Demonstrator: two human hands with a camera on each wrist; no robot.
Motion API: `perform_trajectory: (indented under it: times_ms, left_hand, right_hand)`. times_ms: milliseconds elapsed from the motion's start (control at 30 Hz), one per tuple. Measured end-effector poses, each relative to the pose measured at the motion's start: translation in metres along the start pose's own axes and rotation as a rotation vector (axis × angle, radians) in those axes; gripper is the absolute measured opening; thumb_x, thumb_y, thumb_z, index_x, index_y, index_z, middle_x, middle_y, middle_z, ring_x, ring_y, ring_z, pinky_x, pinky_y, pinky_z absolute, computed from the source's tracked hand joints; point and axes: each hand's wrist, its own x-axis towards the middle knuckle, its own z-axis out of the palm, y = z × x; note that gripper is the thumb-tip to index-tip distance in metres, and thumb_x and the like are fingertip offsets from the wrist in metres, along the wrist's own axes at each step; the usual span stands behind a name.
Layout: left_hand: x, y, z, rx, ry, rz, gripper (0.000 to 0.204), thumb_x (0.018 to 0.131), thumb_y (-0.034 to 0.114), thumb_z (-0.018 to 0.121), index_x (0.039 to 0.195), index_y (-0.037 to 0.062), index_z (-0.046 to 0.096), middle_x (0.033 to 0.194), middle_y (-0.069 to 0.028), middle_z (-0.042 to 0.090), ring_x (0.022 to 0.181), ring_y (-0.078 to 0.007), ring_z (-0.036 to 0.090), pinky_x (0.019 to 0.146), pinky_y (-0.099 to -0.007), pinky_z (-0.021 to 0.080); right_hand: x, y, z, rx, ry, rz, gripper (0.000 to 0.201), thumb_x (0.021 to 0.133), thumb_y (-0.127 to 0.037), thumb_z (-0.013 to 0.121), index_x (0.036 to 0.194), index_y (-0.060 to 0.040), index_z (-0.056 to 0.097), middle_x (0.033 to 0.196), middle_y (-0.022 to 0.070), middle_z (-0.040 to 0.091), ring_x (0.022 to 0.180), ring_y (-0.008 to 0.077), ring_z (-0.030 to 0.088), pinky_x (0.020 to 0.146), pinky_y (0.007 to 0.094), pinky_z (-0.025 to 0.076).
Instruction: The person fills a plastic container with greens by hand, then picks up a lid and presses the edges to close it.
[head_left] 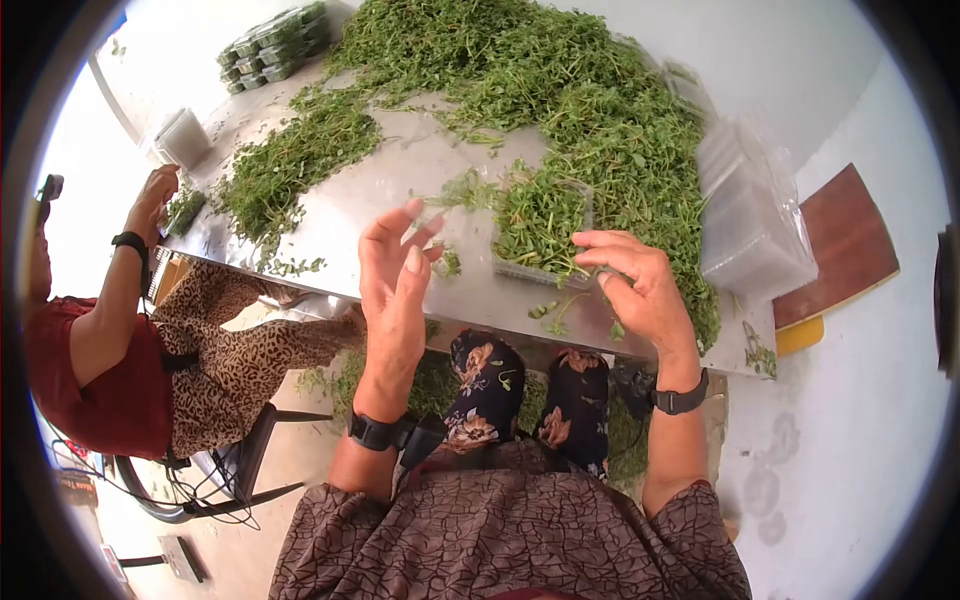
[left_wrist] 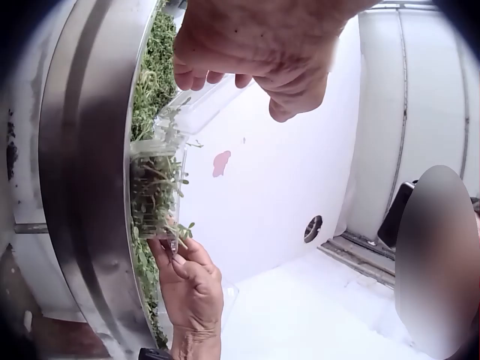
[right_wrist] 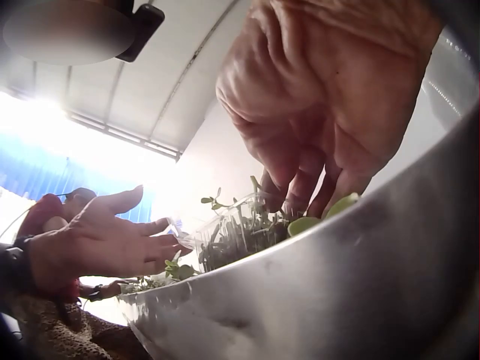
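Note:
A clear plastic box [head_left: 540,268] heaped with leafy green sprigs [head_left: 540,215] sits near the table's front edge. Its clear lid [left_wrist: 210,105] stands tilted open on the left side. My left hand [head_left: 392,268] hovers left of the box, fingers spread and lightly bent, fingertips close to the lid's edge. My right hand [head_left: 640,285] is at the box's right rim, thumb and fingers pinching sprigs there. In the right wrist view its fingers [right_wrist: 300,184] reach down into the greens, which partly hide the tips. A few stems poke out over the front corner.
A big pile of greens [head_left: 590,90] covers the back and right of the metal table [head_left: 410,140]. Stacked empty boxes [head_left: 750,215] stand right, filled boxes [head_left: 275,45] back left. Another person [head_left: 110,350] works at the left end, beside a smaller pile [head_left: 300,160].

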Motion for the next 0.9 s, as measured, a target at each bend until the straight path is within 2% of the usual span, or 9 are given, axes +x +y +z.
perform_trajectory:
  times_ms: [167,233,333,467,567,633,700,767,900]
  left_hand:
    - [0.006,-0.003,0.005,-0.073,-0.021,-0.028,0.063,0.095,0.038,0.053,0.142,0.0035,0.032,0.139,-0.0142,0.041,0.107,-0.0170,0.052,0.088,-0.0317,0.044]
    - [0.009,-0.011,-0.002,0.057,-0.156,0.085,0.069,0.095,0.044,0.050,0.145,0.0035,0.027,0.141,-0.0140,0.040,0.095,-0.0139,0.053,0.083,-0.0289,0.045]
    - [0.008,-0.006,-0.001,0.116,-0.209,-0.008,0.073,0.093,0.051,0.049,0.145,0.0034,0.027,0.142,-0.0141,0.039,0.084,-0.0127,0.055,0.079,-0.0291,0.046]
    - [0.013,-0.002,0.010,0.121,-0.133,-0.006,0.079,0.091,0.055,0.050,0.146,0.0042,0.025,0.144,-0.0148,0.037,0.073,-0.0132,0.056,0.070,-0.0293,0.049]
    - [0.016,-0.002,0.005,-0.018,-0.180,-0.054,0.086,0.088,0.060,0.050,0.147,0.0047,0.021,0.146,-0.0162,0.034,0.066,-0.0140,0.057,0.060,-0.0281,0.050]
    - [0.017,-0.011,0.001,0.076,-0.092,0.020,0.090,0.087,0.065,0.046,0.148,0.0073,0.017,0.148,-0.0169,0.032,0.061,-0.0145,0.057,0.054,-0.0268,0.049]
    - [0.015,-0.009,0.001,0.112,-0.110,0.049,0.100,0.080,0.078,0.039,0.149,0.0100,0.016,0.149,-0.0173,0.029,0.061,-0.0141,0.057,0.054,-0.0263,0.048]
    - [0.018,-0.004,0.001,0.030,-0.128,-0.144,0.112,0.071,0.089,0.033,0.150,0.0123,0.014,0.150,-0.0161,0.026,0.061,-0.0139,0.057,0.053,-0.0254,0.047]
    - [0.015,-0.001,0.009,0.091,-0.114,-0.161,0.122,0.064,0.094,0.030,0.150,0.0115,0.010,0.151,-0.0145,0.025,0.061,-0.0137,0.056,0.052,-0.0248,0.045]
  right_hand:
    - [0.002,0.002,-0.007,0.057,-0.049,0.049,0.027,0.071,0.010,0.046,0.088,0.0037,0.065,0.109,0.0156,0.066,0.101,0.0253,0.062,0.087,0.0328,0.048]
    - [0.002,0.006,-0.006,0.038,-0.009,0.000,0.024,0.070,0.011,0.046,0.082,0.0024,0.065,0.103,0.0145,0.068,0.093,0.0252,0.064,0.081,0.0330,0.051]
    - [0.007,0.006,-0.008,0.027,-0.028,-0.026,0.022,0.070,0.011,0.047,0.080,0.0020,0.065,0.100,0.0137,0.068,0.093,0.0246,0.064,0.080,0.0329,0.051]
    - [0.013,0.003,-0.010,-0.003,-0.079,-0.002,0.021,0.069,0.010,0.049,0.079,0.0023,0.065,0.099,0.0128,0.069,0.094,0.0259,0.064,0.081,0.0337,0.051]
    - [0.016,-0.001,-0.014,-0.098,-0.122,-0.093,0.022,0.070,0.010,0.048,0.079,0.0022,0.066,0.100,0.0131,0.069,0.098,0.0286,0.063,0.083,0.0353,0.051]
    - [0.019,-0.010,-0.019,-0.205,-0.181,-0.103,0.024,0.072,0.007,0.050,0.086,0.0006,0.068,0.102,0.0144,0.068,0.103,0.0307,0.060,0.088,0.0377,0.048]
    - [0.029,-0.019,-0.026,-0.295,-0.187,-0.140,0.025,0.074,0.005,0.051,0.093,0.0008,0.067,0.105,0.0159,0.067,0.105,0.0317,0.059,0.090,0.0386,0.047]
    - [0.041,-0.028,-0.029,-0.387,-0.188,-0.181,0.028,0.075,0.003,0.053,0.100,0.0009,0.066,0.107,0.0174,0.066,0.107,0.0327,0.058,0.092,0.0395,0.046]
    - [0.072,-0.039,-0.018,-0.418,-0.175,-0.189,0.041,0.079,-0.002,0.055,0.119,0.0051,0.054,0.110,0.0236,0.061,0.105,0.0376,0.056,0.090,0.0421,0.046]
